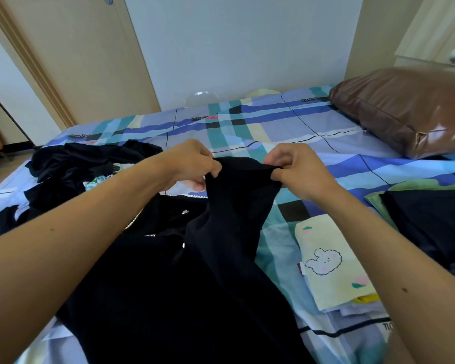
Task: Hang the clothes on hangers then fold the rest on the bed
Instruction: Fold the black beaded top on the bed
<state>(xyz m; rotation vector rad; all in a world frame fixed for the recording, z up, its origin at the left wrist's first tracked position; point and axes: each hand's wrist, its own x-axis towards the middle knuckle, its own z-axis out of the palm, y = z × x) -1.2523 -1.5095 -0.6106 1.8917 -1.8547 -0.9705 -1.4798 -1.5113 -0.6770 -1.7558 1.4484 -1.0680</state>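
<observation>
We see a shiny brown pillow (pixel 405 109) at the head of the checked bed (pixel 273 122), a loose dark pile (pixel 84 164) at left, and a folded pale yellow cloth (pixel 326 258) with a bunny print at right. The left hand (pixel 192 164) and right hand (pixel 297 172) pinch the top edge of a soft black garment (pixel 234 206) with curled fingers (pixel 279 157); it drapes down onto the bed.

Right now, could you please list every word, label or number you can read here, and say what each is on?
None reads clearly.
Red and black label printed on the bedsheet: upside down, too blurred.
Dark label on the sheet beside the brown pillow: too blurred.
Second dark label at the sheet's left edge: too blurred.
Dark lettering at the sheet's near edge: partly hidden, unreadable.
Red tag on the pale yellow folded cloth: too small.
</observation>
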